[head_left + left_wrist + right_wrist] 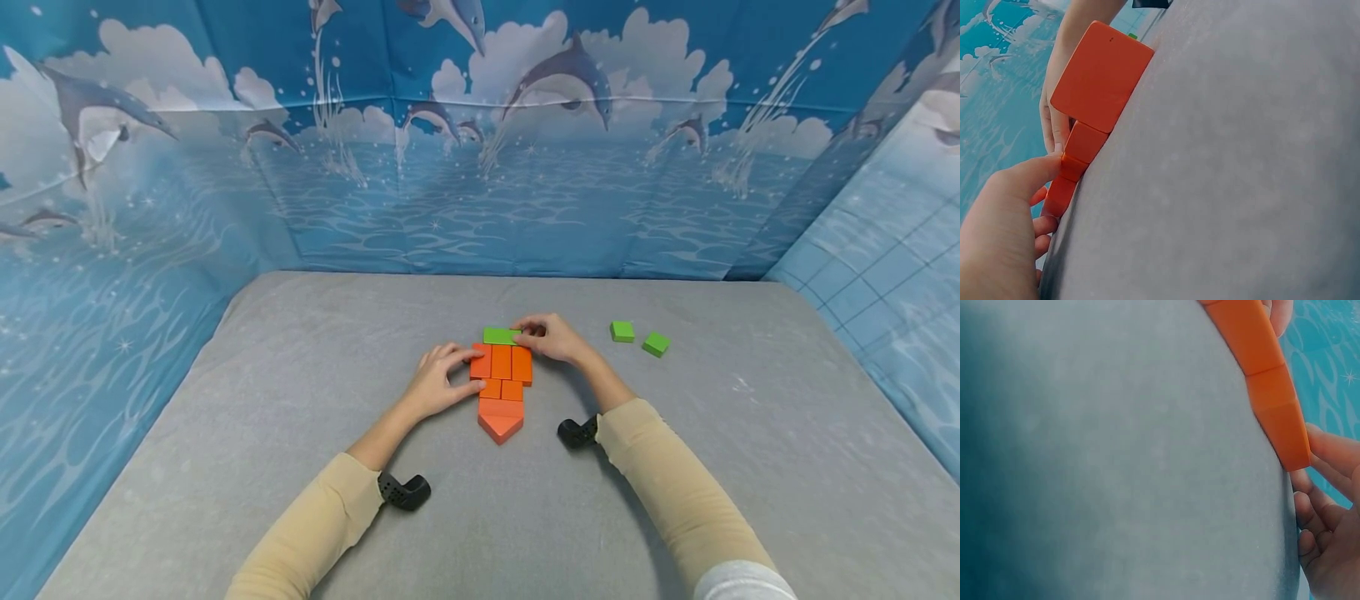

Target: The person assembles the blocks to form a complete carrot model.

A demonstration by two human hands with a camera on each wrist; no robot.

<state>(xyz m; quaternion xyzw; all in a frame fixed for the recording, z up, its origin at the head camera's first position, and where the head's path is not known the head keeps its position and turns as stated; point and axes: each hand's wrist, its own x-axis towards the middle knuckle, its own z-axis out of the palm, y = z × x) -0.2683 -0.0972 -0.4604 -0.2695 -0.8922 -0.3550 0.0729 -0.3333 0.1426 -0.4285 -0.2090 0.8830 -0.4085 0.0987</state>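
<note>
Flat orange blocks (pixel 502 363) lie together in the middle of the table. Below them sit two smaller orange blocks (pixel 512 390) and an orange-red pointed piece (pixel 500 423) aimed toward me. A green rectangular block (pixel 497 336) lies along the far edge of the group. My right hand (pixel 552 339) pinches its right end between thumb and fingers. From the left, my left hand (pixel 437 382) rests its index finger on the left long block and its thumb against a small one. In the right wrist view, the orange blocks (pixel 1244 337) hide the green one.
Two loose green blocks (pixel 622 332) lie on the grey table (pixel 300 400) beyond my right hand. A dolphin-printed curtain (pixel 465 208) stands behind the far table edge and along both sides. Black wrist-worn devices (pixel 405 492) jut inward from both sleeves.
</note>
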